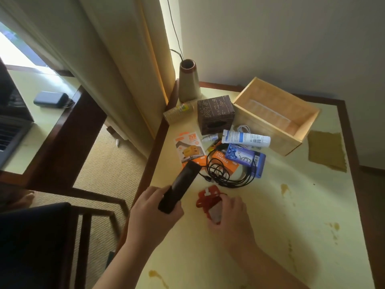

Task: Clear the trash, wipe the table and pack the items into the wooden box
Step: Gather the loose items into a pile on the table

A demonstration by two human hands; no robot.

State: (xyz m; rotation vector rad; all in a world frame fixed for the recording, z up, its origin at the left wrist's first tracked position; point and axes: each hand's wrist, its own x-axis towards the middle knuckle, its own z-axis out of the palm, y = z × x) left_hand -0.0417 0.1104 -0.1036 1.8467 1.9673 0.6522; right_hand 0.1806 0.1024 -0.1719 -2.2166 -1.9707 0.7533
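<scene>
My left hand (153, 213) grips a long black remote (180, 185), raised over the table's left edge. My right hand (233, 213) is closed on a red wrapper (208, 198) lying on the pale yellow table (270, 205). An open wooden box (275, 116) stands at the back right, apparently empty. Before it lie a white tube (245, 138), a blue packet (245, 157), a coiled black cable (229, 174), orange charger packaging (188, 148) and a small dropper bottle (209, 138). Brown stains (284, 188) mark the tabletop.
A dark carved tissue box (215, 114), a tipped stack of paper cups (179, 112) and a tall vase (188, 81) stand at the back left. An olive cloth (327, 150) lies right of the wooden box. A dark chair (37, 243) is at lower left.
</scene>
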